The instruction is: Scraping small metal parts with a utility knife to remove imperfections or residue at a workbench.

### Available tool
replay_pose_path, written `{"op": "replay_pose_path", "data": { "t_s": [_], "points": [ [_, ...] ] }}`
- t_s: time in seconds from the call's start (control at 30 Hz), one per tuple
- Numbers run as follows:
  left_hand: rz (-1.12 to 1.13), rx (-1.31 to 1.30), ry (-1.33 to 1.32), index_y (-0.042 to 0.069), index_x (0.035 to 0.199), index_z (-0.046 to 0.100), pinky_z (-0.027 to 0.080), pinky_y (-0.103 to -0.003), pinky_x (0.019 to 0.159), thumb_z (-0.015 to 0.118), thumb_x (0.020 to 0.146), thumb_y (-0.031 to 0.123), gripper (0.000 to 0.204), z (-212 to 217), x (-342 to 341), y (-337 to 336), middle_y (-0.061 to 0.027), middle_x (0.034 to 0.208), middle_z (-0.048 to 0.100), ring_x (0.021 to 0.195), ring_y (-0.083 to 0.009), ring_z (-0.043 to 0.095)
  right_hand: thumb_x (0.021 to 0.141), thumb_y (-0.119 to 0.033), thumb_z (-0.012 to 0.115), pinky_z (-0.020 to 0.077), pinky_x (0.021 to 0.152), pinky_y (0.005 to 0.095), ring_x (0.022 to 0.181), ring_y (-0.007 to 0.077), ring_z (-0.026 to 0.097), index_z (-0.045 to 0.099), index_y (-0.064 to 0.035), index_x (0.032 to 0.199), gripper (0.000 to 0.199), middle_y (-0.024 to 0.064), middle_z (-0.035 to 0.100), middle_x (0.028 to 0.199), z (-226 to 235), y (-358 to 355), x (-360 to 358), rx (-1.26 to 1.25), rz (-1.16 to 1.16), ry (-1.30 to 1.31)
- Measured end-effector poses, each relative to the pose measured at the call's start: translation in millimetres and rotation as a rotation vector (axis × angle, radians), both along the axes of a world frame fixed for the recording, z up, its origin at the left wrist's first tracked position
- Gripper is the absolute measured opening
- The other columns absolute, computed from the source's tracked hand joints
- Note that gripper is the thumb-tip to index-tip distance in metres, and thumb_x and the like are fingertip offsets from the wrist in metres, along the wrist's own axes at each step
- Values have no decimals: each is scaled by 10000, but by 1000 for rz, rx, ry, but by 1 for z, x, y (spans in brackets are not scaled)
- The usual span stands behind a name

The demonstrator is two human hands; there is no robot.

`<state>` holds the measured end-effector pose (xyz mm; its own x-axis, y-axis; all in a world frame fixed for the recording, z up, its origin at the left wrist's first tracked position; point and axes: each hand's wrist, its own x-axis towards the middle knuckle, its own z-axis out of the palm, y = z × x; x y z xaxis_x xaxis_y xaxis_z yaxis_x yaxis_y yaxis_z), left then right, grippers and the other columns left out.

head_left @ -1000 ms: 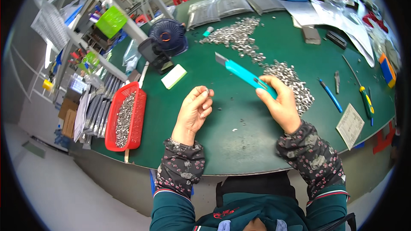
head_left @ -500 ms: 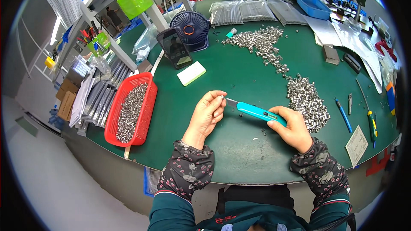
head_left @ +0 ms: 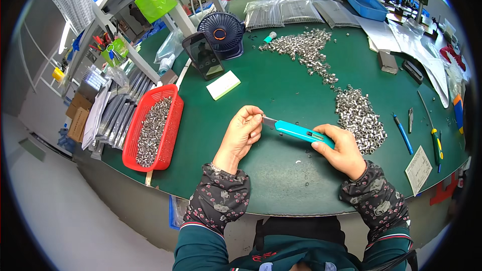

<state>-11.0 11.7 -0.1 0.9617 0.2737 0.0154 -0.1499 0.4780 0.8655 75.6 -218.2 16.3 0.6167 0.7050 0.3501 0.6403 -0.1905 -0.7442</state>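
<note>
My right hand (head_left: 342, 149) is closed round a teal utility knife (head_left: 296, 131), its blade out and pointing left. The blade tip meets the fingertips of my left hand (head_left: 243, 135), which are pinched together. What sits in that pinch is small and mostly hidden; a bit of metal shows at the tips. Beside my right hand lies a heap of small metal sleeves (head_left: 359, 120). A second, looser spread of them (head_left: 301, 47) is farther back. At the left, a red plastic basket (head_left: 179, 120) holds many more.
Behind my left hand stand a white pad (head_left: 223, 86), a phone (head_left: 203, 56) propped up and a dark fan (head_left: 221, 34). To the right lie a blue pen-like tool (head_left: 403, 134), a screwdriver (head_left: 435, 143) and a paper card (head_left: 418, 170). Tiny dark rings dot the green table (head_left: 281, 185).
The knife and my right hand have shifted very slightly left, so the blade reaches closer to the left fingertips. My left hand stays in nearly the same place.
</note>
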Motion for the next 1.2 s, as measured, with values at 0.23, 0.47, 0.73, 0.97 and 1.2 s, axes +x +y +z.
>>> {"op": "replay_pose_path", "data": {
  "t_s": [0.23,0.47,0.73,0.97,1.2],
  "points": [
    [23,104,36,19,866,519,245,-137,353,541,813,81,84,4,-3,2,0,674,476,451,-19,353,707,-197,610,430,559,334,638,273,555,574,-38,882,240,119,564,736,0,2,3,-11,27,-8],
    [-42,103,148,46,825,524,234,-128,355,505,846,162,119,4,-4,0,-17,670,500,450,-21,354,637,-95,644,385,497,343,559,261,484,545,-42,875,263,93,462,632,10,1,-7,33,-102,-502],
    [20,-50,47,49,891,514,258,-126,364,489,850,139,102,3,-4,2,-34,765,503,480,-26,361,690,-99,607,409,563,299,621,255,527,535,-7,891,233,124,531,723,6,1,-2,272,-197,-216],
    [76,-39,4,48,1005,495,275,-127,367,478,839,70,168,4,-2,4,-47,804,514,497,-23,371,692,-113,612,413,565,307,621,260,529,543,-13,887,230,114,544,723,3,3,-1,135,-139,-230],
    [54,-63,-10,29,947,529,270,-131,361,487,838,67,123,2,-1,3,-41,796,530,494,-28,367,705,-156,616,439,596,317,677,281,561,563,-12,898,247,138,570,778,2,2,0,43,-34,-79]
  ]
}}
